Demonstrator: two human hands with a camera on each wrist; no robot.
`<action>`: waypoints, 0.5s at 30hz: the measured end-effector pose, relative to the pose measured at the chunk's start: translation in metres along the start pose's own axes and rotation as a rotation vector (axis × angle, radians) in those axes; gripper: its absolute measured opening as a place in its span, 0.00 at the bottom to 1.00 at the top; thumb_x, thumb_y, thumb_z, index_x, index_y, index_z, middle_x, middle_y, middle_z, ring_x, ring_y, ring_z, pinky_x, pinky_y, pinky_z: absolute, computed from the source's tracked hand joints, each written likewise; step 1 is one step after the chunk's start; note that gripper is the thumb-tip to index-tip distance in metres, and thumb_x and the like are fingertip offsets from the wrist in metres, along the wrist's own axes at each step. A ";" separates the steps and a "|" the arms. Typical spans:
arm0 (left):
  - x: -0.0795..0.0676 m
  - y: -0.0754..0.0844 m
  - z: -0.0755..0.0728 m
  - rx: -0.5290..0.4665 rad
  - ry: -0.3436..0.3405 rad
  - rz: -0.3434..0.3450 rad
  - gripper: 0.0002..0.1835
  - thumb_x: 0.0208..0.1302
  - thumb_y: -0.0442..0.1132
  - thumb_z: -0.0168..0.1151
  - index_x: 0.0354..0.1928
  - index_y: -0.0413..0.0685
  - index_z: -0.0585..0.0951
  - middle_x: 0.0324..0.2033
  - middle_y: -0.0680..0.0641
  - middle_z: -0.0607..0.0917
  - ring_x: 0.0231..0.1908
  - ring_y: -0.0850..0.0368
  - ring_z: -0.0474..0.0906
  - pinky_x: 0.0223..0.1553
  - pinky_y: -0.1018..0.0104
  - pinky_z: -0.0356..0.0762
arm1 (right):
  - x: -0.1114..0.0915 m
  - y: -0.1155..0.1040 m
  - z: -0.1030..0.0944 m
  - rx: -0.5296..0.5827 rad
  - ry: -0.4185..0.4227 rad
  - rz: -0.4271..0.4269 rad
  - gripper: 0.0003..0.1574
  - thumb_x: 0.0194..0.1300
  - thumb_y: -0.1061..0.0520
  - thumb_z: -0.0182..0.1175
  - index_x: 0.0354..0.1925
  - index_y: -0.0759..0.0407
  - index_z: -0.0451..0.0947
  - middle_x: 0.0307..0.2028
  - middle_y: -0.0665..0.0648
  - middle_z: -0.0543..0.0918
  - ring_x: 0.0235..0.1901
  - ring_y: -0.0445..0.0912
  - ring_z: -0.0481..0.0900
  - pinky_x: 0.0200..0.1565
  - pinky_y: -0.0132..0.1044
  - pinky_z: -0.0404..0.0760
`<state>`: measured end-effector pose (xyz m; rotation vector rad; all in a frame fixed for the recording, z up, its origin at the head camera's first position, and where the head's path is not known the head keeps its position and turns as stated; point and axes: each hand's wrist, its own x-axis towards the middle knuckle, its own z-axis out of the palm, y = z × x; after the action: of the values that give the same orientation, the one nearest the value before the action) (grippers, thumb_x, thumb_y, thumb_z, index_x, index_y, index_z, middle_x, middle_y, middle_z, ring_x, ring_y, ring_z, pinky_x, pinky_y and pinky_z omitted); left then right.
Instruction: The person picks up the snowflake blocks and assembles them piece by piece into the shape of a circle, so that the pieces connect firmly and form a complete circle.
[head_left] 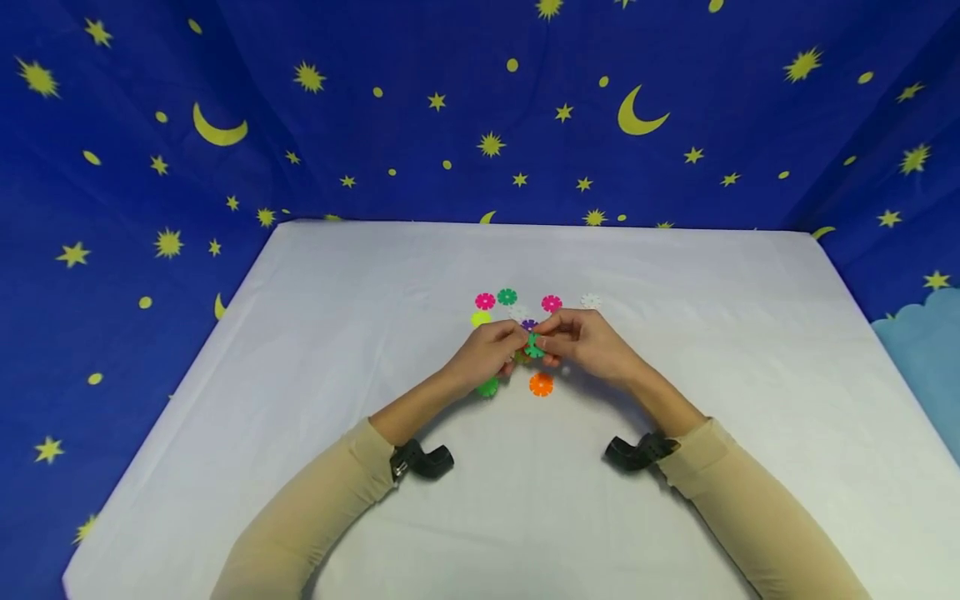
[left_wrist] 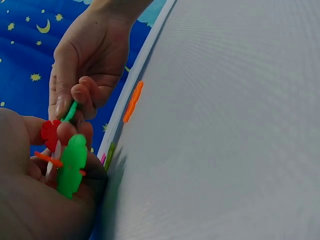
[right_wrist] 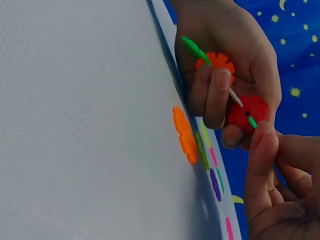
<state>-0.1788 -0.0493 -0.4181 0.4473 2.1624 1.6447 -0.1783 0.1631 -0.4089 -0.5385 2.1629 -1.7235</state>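
My left hand (head_left: 483, 354) holds a small chain of notched plastic discs, its fingers curled round them. The chain has a bright green disc (left_wrist: 72, 165), an orange disc (right_wrist: 222, 64), a white disc (right_wrist: 236, 97) seen edge-on and a red disc (right_wrist: 255, 109). My right hand (head_left: 588, 346) pinches a darker green disc (head_left: 535, 346) between thumb and fingers. That disc's edge meets the red disc; fingers hide part of it, and I cannot tell whether the slots interlock. Both hands are close together above the table.
Loose notched discs lie around the hands on the white table (head_left: 360, 292): orange (head_left: 541, 384) nearest, yellow (head_left: 481, 318), purple (head_left: 529, 325), pink (head_left: 485, 301), green (head_left: 507, 297) and whitish (head_left: 591, 301) farther back. A blue star-patterned curtain (head_left: 450, 117) hangs behind.
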 end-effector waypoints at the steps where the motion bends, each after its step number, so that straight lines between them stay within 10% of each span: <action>1: 0.000 0.000 -0.001 -0.020 -0.001 -0.009 0.14 0.74 0.45 0.49 0.39 0.45 0.80 0.23 0.42 0.77 0.17 0.54 0.68 0.21 0.67 0.69 | -0.001 -0.003 0.001 -0.002 -0.008 0.004 0.10 0.67 0.62 0.60 0.45 0.66 0.79 0.30 0.66 0.83 0.30 0.60 0.80 0.33 0.43 0.80; 8: 0.005 -0.005 -0.003 -0.088 0.037 -0.017 0.12 0.72 0.44 0.54 0.40 0.45 0.82 0.32 0.44 0.81 0.17 0.56 0.71 0.20 0.68 0.70 | -0.005 -0.022 -0.005 0.004 0.003 0.032 0.17 0.68 0.66 0.55 0.54 0.73 0.75 0.39 0.69 0.83 0.37 0.68 0.79 0.42 0.52 0.81; 15: 0.003 -0.004 -0.004 -0.190 0.029 -0.057 0.12 0.71 0.43 0.55 0.42 0.42 0.81 0.35 0.40 0.82 0.16 0.55 0.71 0.19 0.69 0.72 | 0.003 0.006 -0.035 -0.047 0.218 0.033 0.18 0.68 0.62 0.58 0.52 0.72 0.76 0.45 0.71 0.80 0.40 0.65 0.78 0.40 0.47 0.82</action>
<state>-0.1829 -0.0523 -0.4210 0.3050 1.9948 1.8138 -0.1976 0.1923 -0.4069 -0.3379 2.3507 -1.7912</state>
